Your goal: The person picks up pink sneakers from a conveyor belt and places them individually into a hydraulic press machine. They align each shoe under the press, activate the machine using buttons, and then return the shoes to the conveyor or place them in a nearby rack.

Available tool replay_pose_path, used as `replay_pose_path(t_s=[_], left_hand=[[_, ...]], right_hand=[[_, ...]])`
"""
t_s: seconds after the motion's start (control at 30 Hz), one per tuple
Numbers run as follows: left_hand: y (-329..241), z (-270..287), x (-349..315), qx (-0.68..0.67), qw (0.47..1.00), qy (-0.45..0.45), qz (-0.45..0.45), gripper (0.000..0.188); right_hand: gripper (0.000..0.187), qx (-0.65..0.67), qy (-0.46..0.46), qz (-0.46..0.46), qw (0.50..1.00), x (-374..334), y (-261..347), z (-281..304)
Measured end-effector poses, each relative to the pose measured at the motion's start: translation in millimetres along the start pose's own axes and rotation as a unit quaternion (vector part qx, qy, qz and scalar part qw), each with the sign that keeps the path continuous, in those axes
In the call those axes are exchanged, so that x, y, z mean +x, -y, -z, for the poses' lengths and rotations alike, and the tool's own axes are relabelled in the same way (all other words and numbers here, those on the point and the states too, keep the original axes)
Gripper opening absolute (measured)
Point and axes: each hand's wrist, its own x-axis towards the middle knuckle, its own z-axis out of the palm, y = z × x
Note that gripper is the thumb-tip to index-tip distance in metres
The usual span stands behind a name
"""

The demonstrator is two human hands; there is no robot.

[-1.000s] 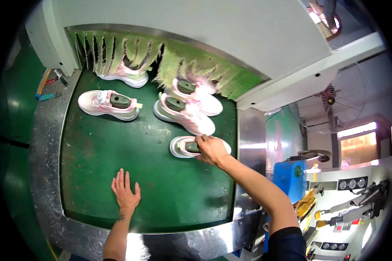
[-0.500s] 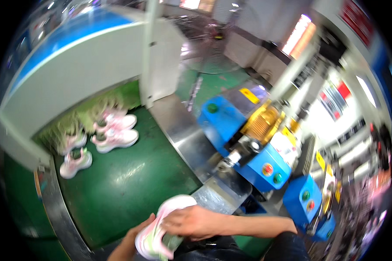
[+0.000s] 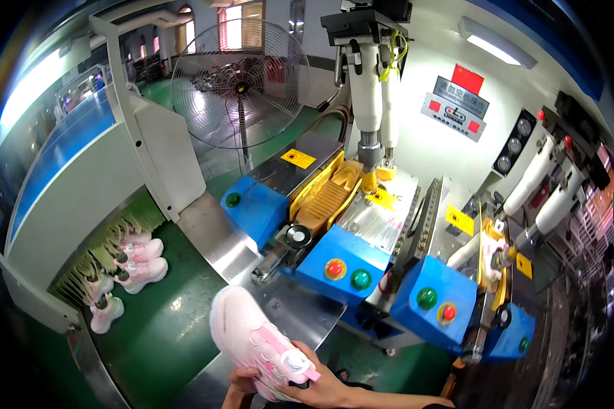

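At the left of the frame a pale housing (image 3: 61, 198) stood over a green belt (image 3: 170, 307), with a fringe (image 3: 140, 211) hanging in its opening; slit into strips, it probably screened the gap yet let things pass. Pink-and-white shoes (image 3: 147, 274), at least four, sat beside it at the lower left, some partly under the strips. They stood on their soles, which likely kept them steady on the flat belt.

At the upper centre-left a caged fan (image 3: 241, 88) stood on a post, perhaps to move air.

At the lower centre the held shoe (image 3: 242, 327) was up in both hands, toe toward the upper left, dial (image 3: 295, 361) toward the lower right. The left hand (image 3: 243, 382) gripped its lower left side; the right hand (image 3: 326, 388) grasped it around the ankle end. Gripping two sides presumably stopped it from rolling and left the toe uncovered.

Mid-frame, a ribbed pad (image 3: 327, 204) lay between yellow walls, maybe to cradle something from both flanks; a press arm (image 3: 367, 88) rose beside it. Buttons (image 3: 335, 268) sat on a blue box (image 3: 348, 255), apparently for easy reach. At the right, a second machine (image 3: 416, 320) held something pink and white, too small to tell.
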Motion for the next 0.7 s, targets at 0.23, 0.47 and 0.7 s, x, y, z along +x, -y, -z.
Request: replay_pose_path(t_s=[0.23, 0.47, 0.7], left_hand=[[45, -55, 60, -0.092, 0.995, -0.049, -0.010, 0.043], [51, -15, 169, 0.199, 0.979, -0.024, 0.030, 0.044], [89, 125, 188, 0.816, 0.534, -0.075, -0.207, 0.046]], right_hand=[[0.057, 0.137, -0.141, -0.262, 0.945, 15, 17, 77], [0.048, 0.085, -0.215, -0.249, 0.940, 118, -7, 140], [0.032, 0.241, -0.272, -0.396, 0.843, 295, -46, 203]])
